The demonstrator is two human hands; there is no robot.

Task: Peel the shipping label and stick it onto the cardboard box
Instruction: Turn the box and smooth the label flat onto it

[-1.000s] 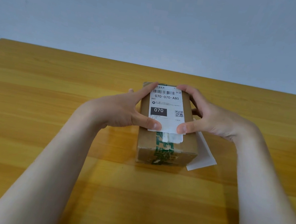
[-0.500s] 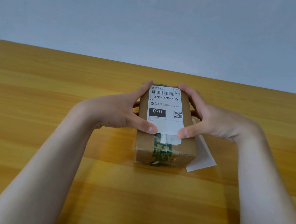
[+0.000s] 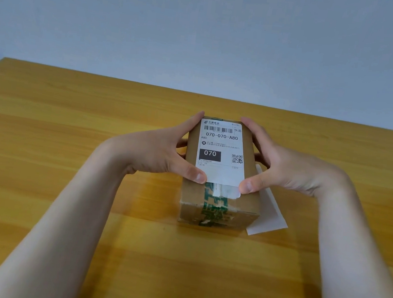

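Observation:
A small brown cardboard box [image 3: 192, 193] with green printed tape stands lengthwise on the wooden table. A white shipping label [image 3: 217, 174], printed "070-070-A80", lies flat on the box's top. My left hand [image 3: 155, 153] holds the label's left side, its thumb on the near left corner and its forefinger at the far left corner. My right hand [image 3: 285, 168] mirrors it on the right side, thumb on the near right corner. Both hands span the label and the box's upper edges.
A white backing sheet [image 3: 268, 218] lies on the table against the box's right side, partly under my right hand. The wooden table [image 3: 69, 117] stretches wide on all sides; a plain pale wall stands behind its far edge.
The label's near edge has come down from slightly lifted to flat on the box top. Both thumbs stay on its near corners.

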